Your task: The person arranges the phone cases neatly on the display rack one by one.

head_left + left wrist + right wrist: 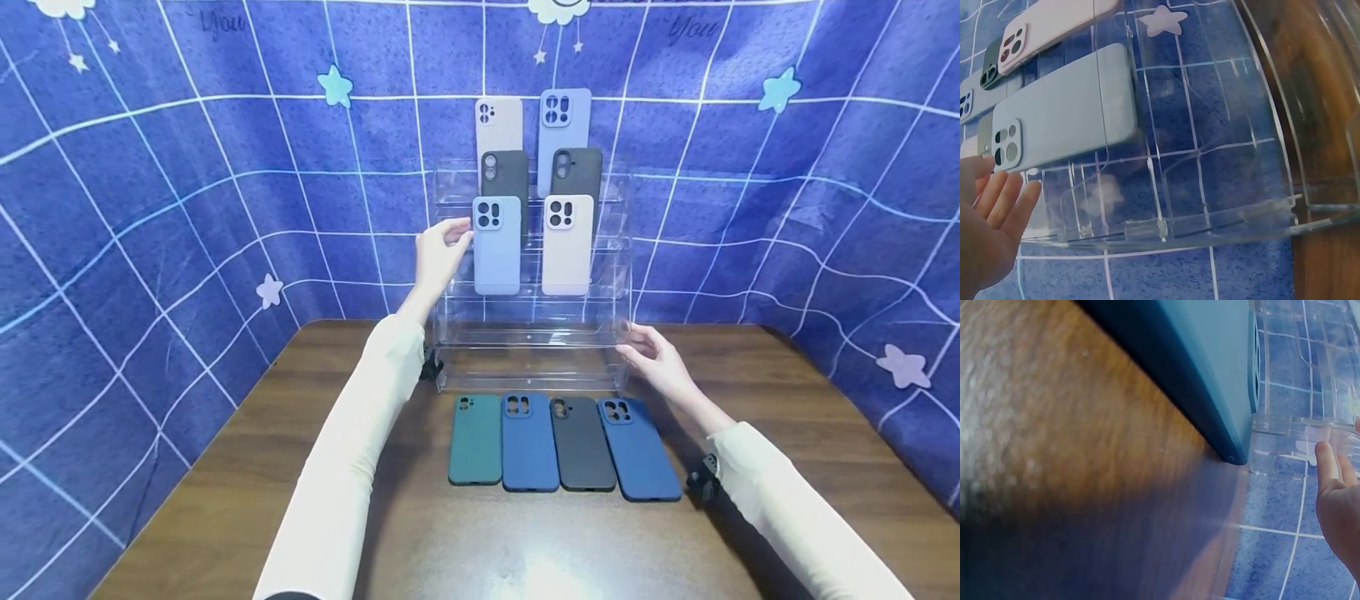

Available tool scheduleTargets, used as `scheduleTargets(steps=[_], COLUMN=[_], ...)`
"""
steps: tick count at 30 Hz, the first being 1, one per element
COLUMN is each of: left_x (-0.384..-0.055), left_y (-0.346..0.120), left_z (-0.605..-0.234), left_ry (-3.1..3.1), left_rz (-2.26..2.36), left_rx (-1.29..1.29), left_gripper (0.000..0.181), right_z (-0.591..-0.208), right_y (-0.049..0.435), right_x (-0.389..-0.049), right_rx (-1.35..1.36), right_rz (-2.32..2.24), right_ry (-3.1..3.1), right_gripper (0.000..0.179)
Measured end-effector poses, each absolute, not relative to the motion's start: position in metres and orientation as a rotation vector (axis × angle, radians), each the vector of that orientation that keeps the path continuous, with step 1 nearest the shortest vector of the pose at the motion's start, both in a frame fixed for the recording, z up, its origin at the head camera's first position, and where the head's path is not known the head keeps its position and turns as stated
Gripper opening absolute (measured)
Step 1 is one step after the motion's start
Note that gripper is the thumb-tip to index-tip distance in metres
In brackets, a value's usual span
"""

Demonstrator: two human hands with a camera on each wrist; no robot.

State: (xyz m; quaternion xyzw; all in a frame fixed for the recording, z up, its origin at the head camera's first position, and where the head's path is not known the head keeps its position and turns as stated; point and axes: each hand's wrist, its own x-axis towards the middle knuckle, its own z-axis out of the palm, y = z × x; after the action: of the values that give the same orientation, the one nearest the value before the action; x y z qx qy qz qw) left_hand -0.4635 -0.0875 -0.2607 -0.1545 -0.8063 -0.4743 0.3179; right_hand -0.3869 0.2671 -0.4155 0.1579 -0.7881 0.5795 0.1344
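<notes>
A clear tiered display rack (525, 337) holds several phone cases in two columns. My left hand (441, 254) is at the upper left edge of the light blue phone case (497, 258) on a front tier. In the left wrist view its fingers are fairly straight, fingertips close to the camera-hole corner of that light blue case (1066, 106). A white phone case (567, 258) stands to its right. My right hand (656, 362) is at the rack's lower right side, thumb and fingers extended against its edge; the right wrist view shows the fingertips overlapping the clear plastic (1297, 428).
Before the rack, a green case (476, 442), a blue case (531, 450), a black case (585, 450) and a tilted darker blue case (645, 458) lie on the wooden table (300, 500). A blue grid-patterned cloth (225, 167) hangs behind.
</notes>
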Motion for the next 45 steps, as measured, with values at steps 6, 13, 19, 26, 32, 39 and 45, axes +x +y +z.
scheduleTargets(steps=[6,13,19,26,32,39,45], left_x=[-0.454,-0.439,-0.423,-0.408,-0.392,-0.379,-0.371], left_y=[-0.096,-0.110,-0.122,-0.132,-0.140,-0.142,-0.146], left_z=[-0.273,-0.294,-0.313,-0.344,-0.370,-0.386,-0.398], left_ry=[-2.122,-2.163,-2.207,-2.271,-2.338,-2.500,-2.646], left_rz=[-1.253,-1.259,-1.273,-1.256,-1.273,-1.214,-1.153], left_rx=[-0.444,-0.485,-0.498,-0.585,-0.662,-0.738,-0.753], left_gripper=[0.025,0.027,0.027,0.028,0.025,0.021,0.021], right_z=[-0.414,-0.413,-0.415,-0.415,-0.412,-0.400,-0.415], right_y=[0.266,0.266,0.265,0.265,0.262,0.258,0.263], right_x=[-0.387,-0.386,-0.385,-0.384,-0.379,-0.370,-0.384], right_rx=[0.450,0.427,0.436,0.457,0.460,0.453,0.456], right_rz=[1.704,1.682,1.703,1.665,1.685,1.713,1.723], right_ry=[-2.291,-2.303,-2.304,-2.287,-2.292,-2.280,-2.273], right_gripper=[0.053,0.054,0.054,0.053,0.053,0.052,0.055])
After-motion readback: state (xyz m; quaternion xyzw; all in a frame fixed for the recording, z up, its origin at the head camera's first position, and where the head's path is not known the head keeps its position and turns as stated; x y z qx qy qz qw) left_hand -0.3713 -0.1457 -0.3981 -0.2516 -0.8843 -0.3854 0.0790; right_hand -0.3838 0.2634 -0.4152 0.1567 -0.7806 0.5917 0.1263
